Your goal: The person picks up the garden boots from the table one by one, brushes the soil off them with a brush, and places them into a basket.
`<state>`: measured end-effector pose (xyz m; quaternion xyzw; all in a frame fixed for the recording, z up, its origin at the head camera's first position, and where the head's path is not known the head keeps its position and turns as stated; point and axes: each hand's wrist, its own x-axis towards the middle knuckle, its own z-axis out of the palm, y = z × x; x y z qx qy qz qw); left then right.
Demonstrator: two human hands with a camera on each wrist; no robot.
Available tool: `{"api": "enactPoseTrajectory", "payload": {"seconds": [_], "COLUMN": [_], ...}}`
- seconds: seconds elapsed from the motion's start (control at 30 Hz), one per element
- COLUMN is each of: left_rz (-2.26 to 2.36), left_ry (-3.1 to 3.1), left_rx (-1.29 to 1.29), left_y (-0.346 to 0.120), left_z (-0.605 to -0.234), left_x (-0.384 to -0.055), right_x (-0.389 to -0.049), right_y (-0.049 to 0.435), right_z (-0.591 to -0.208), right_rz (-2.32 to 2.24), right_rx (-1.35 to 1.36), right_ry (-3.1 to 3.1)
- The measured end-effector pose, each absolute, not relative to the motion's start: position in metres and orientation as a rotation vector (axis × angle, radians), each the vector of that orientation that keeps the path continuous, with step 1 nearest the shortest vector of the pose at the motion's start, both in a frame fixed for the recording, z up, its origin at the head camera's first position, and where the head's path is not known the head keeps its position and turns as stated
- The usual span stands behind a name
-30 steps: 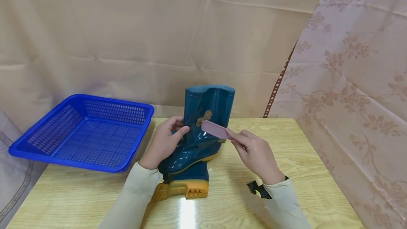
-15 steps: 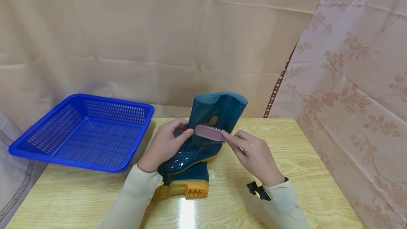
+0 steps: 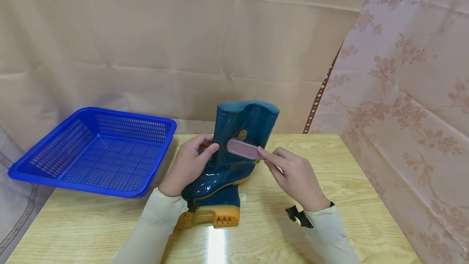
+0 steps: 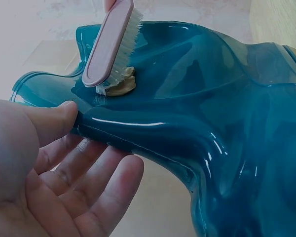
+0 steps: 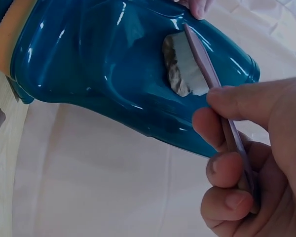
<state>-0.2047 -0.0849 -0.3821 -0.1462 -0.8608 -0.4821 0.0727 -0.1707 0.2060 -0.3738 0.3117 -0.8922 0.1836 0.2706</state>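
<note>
A shiny teal rubber boot [image 3: 209, 182] with a yellow sole leans, shaft up, over a second boot [image 3: 220, 211] lying on its side. My left hand [image 3: 192, 162] grips the shaft's left edge, its thumb [image 4: 61, 118] on the near face and its fingers behind. My right hand [image 3: 294, 174] holds a pinkish-mauve scrub brush [image 3: 243, 149] by its handle. White bristles [image 4: 130, 42] meet the shaft at a tan-brown, mud-like patch [image 4: 123, 86]. In the right wrist view, the brush's edge faces the camera, with dark marks [image 5: 175, 74] along the bristle ends.
A blue plastic basket [image 3: 157, 166] with slotted walls stands left on the wood-grain table [image 3: 293, 239]. Beige cloth [image 3: 183, 52] hangs behind, and a flowered curtain [image 3: 414, 133] runs along the right. A black strap piece [image 3: 299, 217] hangs by the right cuff.
The boot's shaft tipped right and toward me, then partly back upright. The brush swung flatter against the shaft, moving down and then slightly up over the brown patch. Both hands keep their hold.
</note>
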Motion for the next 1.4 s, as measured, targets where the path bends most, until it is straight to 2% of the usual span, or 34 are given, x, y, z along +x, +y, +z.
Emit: {"api": "enactPoseTrajectory", "payload": {"seconds": [0.3, 0.6, 0.93, 1.4], "left_rz": [-1.446, -1.424, -1.407, -1.407], "left_ry": [-2.575, -2.571, -2.587, -2.603], "left_rx": [-0.454, -0.494, -0.478, -0.413], "left_y": [-0.086, -0.087, -0.087, -0.087], "left_z": [-0.382, -0.384, -0.384, -0.385], "left_x": [-0.205, -0.203, -0.203, -0.205], "right_x": [-0.167, -0.168, -0.164, -0.157], "right_y": [0.21, 0.203, 0.203, 0.208], "right_z": [-0.369, -0.373, -0.367, -0.362], "right_rz": [0.463, 0.466, 0.44, 0.469], "right_rx": [0.84, 0.976, 0.755, 0.662], "right_ry": [-2.44, -2.42, -2.481, -2.542]}}
